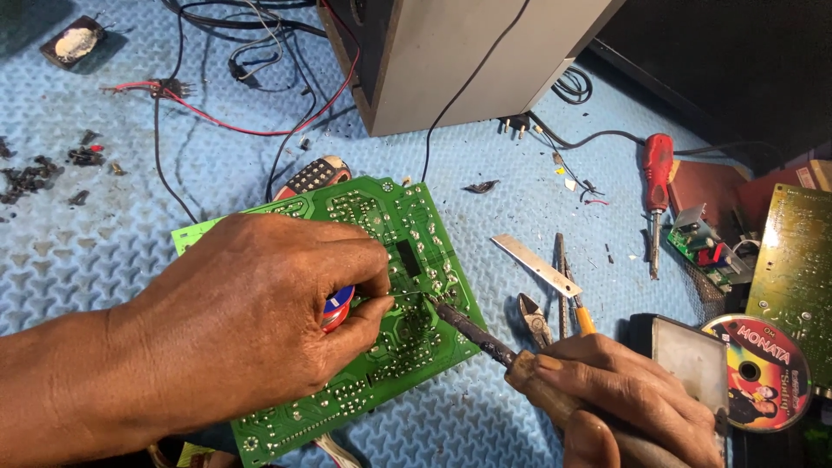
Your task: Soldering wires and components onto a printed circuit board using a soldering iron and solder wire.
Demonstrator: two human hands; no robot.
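Blue textured bench mat (104, 251) was cluttered with wires and tools, with a grey box (451, 52) at the back. Green circuit board (390, 286) lay flat on the mat, solder side up, mid-frame. Left hand (251, 321) rested on the board, thumb and forefinger pinched on a thin solder wire (403, 295), with a small red-and-blue spool (336, 308) tucked under the palm. Right hand (620, 394) was closed around the wooden handle of a soldering iron (477, 334), its tip touching the board where the wire ended.

Board looked light, stiff and brittle at the joints; best held by its edges. Wire looked soft and bendy (grip it near the end). Iron should be held by the handle only, since the shaft was probably hot.

Red screwdriver (657, 186), side cutters (537, 321) and a printed disc (763, 373) lay to the right.
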